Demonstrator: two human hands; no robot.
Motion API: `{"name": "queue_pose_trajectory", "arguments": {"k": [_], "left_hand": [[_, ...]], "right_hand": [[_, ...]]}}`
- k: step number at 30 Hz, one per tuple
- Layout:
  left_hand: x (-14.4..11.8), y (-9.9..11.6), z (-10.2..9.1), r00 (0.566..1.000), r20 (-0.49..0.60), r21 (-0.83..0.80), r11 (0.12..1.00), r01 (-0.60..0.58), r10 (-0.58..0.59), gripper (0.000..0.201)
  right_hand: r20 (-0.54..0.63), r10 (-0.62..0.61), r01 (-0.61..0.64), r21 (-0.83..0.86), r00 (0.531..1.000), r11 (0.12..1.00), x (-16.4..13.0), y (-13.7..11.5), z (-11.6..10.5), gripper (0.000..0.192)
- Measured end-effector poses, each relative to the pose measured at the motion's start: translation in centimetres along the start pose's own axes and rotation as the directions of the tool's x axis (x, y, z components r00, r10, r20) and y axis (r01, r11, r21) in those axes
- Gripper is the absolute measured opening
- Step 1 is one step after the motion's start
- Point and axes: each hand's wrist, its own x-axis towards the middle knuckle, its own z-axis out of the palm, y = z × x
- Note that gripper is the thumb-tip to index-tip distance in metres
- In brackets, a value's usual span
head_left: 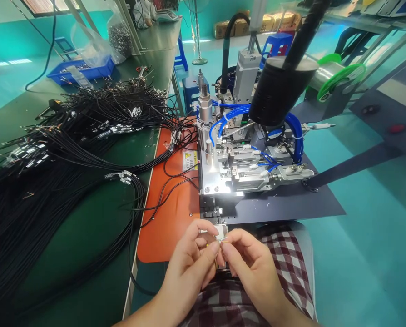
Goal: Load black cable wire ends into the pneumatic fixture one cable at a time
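Silver and small, a metal connector piece sits pinched between the fingertips of both hands, just in front of the near edge of the dark grey machine base plate. Its long axis seems to run roughly left to right, from one hand toward the other, though it is too small to tell which end points where. The left hand closes on it from the left with thumb and forefinger; the right hand meets it from the right, its fingertips touching the same piece, so the two hands are drawn together over a checked red-and-white lap. A thin black wire appears to drop from the piece between the hands.

Beyond the hands stands a silver pneumatic fixture with blue air hoses, and a black cylindrical lamp head hangs over it. An orange mat lies left of the fixture, and a large heap of black cables with metal ends covers the green counter.
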Motion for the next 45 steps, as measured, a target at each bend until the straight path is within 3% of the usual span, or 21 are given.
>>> {"name": "queue_pose_trajectory", "arguments": {"k": [7, 14, 21, 25, 28, 34, 39, 45], "left_hand": [[0.6, 0.5, 0.2, 0.997, -0.042, 0.018, 0.998, 0.066, -0.066, 0.025], [1.2, 0.8, 0.0, 0.987, -0.059, -0.054, 0.988, 0.146, -0.149, 0.020], [1.5, 0.9, -0.6, 0.982, -0.039, -0.098, 0.979, 0.178, -0.182, 0.020], [2.1, 1.0, -0.9, 0.977, -0.029, -0.112, 0.972, 0.205, -0.210, 0.019], [2.2, 1.1, -1.2, 0.972, 0.004, -0.138, 0.963, 0.233, -0.234, 0.020], [2.1, 1.8, -1.7, 0.950, 0.098, -0.239, 0.920, 0.311, -0.296, 0.022], [2.0, 1.8, -2.1, 0.931, 0.175, -0.283, 0.889, 0.359, -0.320, 0.017], [2.2, 1.6, -2.2, 0.933, 0.171, -0.280, 0.892, 0.354, -0.316, 0.015]], "right_hand": [[-0.040, 0.018, -0.018, -0.015, 0.999, 1.000, 0.1, 0.5, 0.0, 0.026], [-0.071, -0.051, 0.045, -0.080, 0.996, 0.996, 0.1, 1.3, 0.3, 0.028], [-0.068, -0.025, 0.016, -0.127, 0.997, 0.992, 0.8, 1.7, -1.2, 0.016], [-0.009, -0.034, 0.032, -0.150, 0.999, 0.988, 1.8, 0.1, -1.6, 0.017], [0.090, 0.069, -0.060, -0.102, 0.994, 0.993, 2.6, -0.4, -2.0, 0.018], [0.346, 0.178, -0.192, 0.004, 0.921, 0.981, 3.9, -0.7, -2.9, 0.016], [0.386, 0.120, -0.135, 0.012, 0.915, 0.991, 4.2, -1.1, -3.0, 0.015], [0.392, 0.052, -0.057, 0.001, 0.919, 0.998, 3.9, -1.0, -3.1, 0.010]]}}
